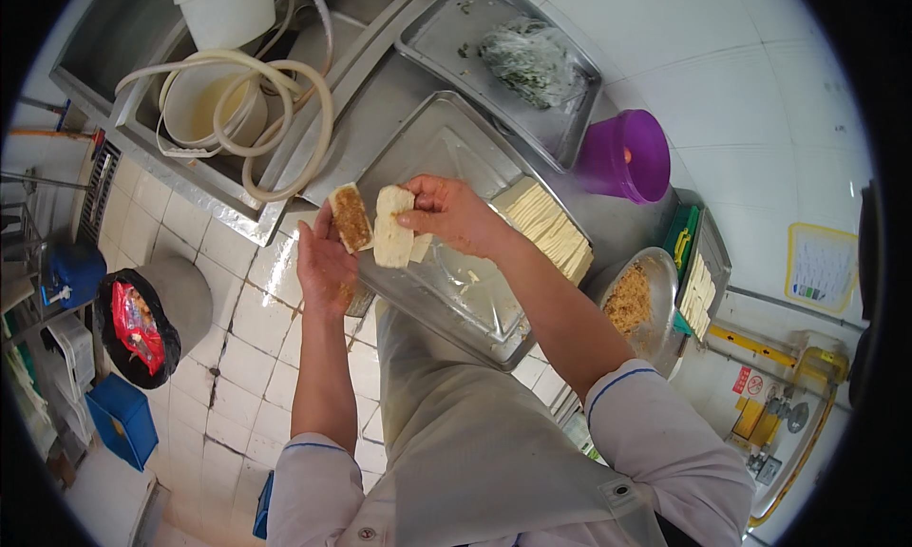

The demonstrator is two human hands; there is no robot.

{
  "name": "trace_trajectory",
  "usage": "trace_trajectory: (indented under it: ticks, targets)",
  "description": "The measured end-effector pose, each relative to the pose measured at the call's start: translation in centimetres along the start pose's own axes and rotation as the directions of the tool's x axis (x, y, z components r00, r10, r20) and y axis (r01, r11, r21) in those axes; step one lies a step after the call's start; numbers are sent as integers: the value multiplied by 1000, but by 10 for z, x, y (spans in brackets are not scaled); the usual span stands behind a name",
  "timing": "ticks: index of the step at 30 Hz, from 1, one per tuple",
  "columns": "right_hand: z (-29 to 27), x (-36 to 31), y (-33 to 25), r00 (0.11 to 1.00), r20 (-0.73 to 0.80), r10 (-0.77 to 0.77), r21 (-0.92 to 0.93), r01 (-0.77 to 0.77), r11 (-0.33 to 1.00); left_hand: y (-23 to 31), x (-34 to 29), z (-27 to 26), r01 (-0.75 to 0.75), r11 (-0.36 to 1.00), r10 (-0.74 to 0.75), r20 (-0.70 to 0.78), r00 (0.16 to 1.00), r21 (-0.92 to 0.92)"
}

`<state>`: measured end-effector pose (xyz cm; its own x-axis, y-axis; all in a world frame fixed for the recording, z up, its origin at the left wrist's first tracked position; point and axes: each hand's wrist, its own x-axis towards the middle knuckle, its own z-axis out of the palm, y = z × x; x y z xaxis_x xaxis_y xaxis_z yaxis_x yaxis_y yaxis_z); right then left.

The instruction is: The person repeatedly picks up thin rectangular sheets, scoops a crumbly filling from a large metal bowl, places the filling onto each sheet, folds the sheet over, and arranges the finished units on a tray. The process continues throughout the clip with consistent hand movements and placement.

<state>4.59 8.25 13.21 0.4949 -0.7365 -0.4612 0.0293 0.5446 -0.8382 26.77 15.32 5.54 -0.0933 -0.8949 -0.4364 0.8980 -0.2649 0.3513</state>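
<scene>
A flat, pale rectangular slice spread with brown minced filling (351, 218) rests in my left hand (326, 269), whose fingers curl under and behind it. My right hand (454, 214) pinches a plain pale slice (392, 229) upright just beside it. Whether the slices are bread or bean curd I cannot tell. Both hands are over the left edge of a large metal tray (446, 148). Rows of similar pale slices (546, 226) lie along the tray's right side, with a few crumbs on its bottom.
Right of the tray stands a metal bowl (668, 279) of orange-brown filling (629, 300). A purple bucket (625, 155) and a second tray (446, 41) with a bag of greens (534, 62) stand behind. A sink with a hose (328, 119) and buckets is far left; a lined bin (185, 305) is below.
</scene>
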Motion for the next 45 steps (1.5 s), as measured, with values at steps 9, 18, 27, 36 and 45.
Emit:
trace_trajectory:
  ticks: [9,18,27,36,45]
  targets:
    - [-21,-95,-30,983,-157,-97,-182,68,981,-76,-39,92,88,944,-185,286,940,319]
    - [-68,-208,0,894,-369,-254,-3,272,962,-141,-102,83,232,973,-229,112,967,-17]
    - [-42,-107,58,916,-383,-122,199,210,957,-78,-160,-4,75,994,-69,-75,995,78]
    - [3,36,88,877,-481,22,108,34,994,-14,-137,-25,-59,996,65,-92,994,67]
    - [-121,9,82,646,-659,-385,-582,-114,805,-4,-90,-16,44,997,-40,-62,997,69]
